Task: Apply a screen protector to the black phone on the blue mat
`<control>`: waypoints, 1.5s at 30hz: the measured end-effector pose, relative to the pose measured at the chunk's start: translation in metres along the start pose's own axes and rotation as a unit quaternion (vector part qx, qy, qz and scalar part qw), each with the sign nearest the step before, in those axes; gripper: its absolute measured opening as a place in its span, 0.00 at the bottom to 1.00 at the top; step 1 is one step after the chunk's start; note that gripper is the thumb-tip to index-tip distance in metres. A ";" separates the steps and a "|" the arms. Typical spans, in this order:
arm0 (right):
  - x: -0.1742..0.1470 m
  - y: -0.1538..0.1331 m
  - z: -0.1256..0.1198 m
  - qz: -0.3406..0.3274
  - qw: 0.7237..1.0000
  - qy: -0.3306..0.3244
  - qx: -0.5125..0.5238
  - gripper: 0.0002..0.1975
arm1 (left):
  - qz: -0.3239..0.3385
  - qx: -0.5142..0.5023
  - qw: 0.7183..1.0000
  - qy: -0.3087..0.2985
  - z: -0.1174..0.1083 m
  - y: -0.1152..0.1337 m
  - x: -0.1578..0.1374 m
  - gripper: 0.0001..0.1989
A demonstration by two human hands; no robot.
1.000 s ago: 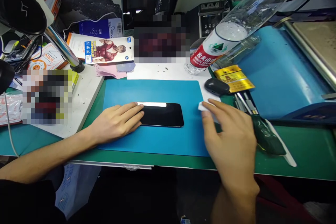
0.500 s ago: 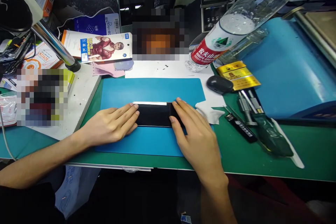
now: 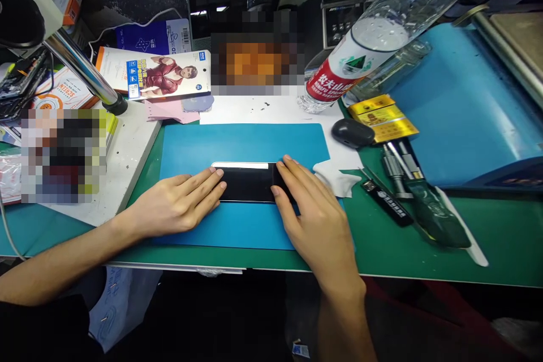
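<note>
Your left hand [image 3: 176, 203] lies flat on the blue mat [image 3: 237, 144], fingers together, tips pressing the left end of the black phone [image 3: 248, 182]. Your right hand [image 3: 318, 220] covers the phone's right end, fingers spread slightly and laid over it, gripping nothing. The phone lies flat, mid-mat, between both hands. A white cloth [image 3: 337, 176] sits just beside your right hand.

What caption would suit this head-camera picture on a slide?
Both hands, left hand and right hand, rest on the ends of a dark phone lying on a blue mat.
</note>
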State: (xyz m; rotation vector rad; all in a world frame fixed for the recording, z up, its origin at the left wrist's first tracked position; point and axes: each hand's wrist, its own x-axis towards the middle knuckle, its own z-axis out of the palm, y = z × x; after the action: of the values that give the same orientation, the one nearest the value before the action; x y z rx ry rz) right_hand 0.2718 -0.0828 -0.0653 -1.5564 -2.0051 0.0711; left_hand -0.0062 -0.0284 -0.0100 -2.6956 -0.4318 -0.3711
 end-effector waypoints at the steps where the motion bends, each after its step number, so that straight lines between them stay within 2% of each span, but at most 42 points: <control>1: 0.000 0.000 0.000 -0.001 1.000 0.001 0.000 0.25 | 0.002 0.000 1.000 -0.001 0.000 0.000 0.000 0.15; 24: 0.000 -0.001 0.000 0.004 1.000 -0.001 -0.002 0.24 | 0.030 0.016 0.999 0.008 0.005 0.002 -0.002 0.16; 34: 0.000 0.000 -0.001 0.002 1.000 -0.011 -0.002 0.25 | 0.010 -0.052 0.999 0.011 0.009 0.002 -0.008 0.22; 41: -0.001 0.001 0.000 -0.008 1.000 -0.007 -0.006 0.25 | 0.034 0.017 0.999 0.009 0.005 0.002 -0.003 0.15; 45: -0.001 0.001 0.000 -0.006 1.000 -0.009 -0.005 0.25 | 0.029 0.007 0.999 0.009 0.005 0.001 -0.003 0.16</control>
State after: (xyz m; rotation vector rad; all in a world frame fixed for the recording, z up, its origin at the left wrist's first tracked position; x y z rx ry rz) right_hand 0.2732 -0.0830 -0.0658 -1.5550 -2.0313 0.0711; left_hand -0.0075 -0.0281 -0.0159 -2.6821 -0.3479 -0.3742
